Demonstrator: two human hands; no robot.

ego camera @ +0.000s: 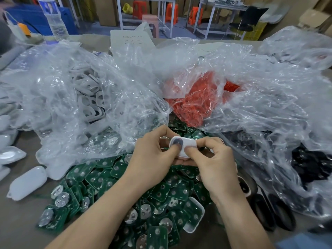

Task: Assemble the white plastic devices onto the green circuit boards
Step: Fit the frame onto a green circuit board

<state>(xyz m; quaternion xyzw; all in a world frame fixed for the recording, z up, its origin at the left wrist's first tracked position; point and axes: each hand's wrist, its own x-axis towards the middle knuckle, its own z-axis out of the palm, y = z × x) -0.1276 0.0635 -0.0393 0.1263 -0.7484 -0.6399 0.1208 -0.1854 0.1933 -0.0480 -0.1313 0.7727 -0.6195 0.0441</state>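
Observation:
A white plastic device [186,143] with a dark round opening is held above a heap of green circuit boards [161,193]. My left hand [152,159] grips its left side, thumb pressing on the dark opening. My right hand [213,162] grips its right side, thumb on the white face. A thin green edge shows at the left under the device; whether a board is seated in it I cannot tell. Another white device [195,214] lies on the heap, lower right.
A clear bag of white shells [88,97] lies at the left, a bag of red parts [195,103] behind the hands, black parts [312,166] in plastic at the right. Loose white covers [27,184] sit at the left edge. A water bottle [53,18] stands far left.

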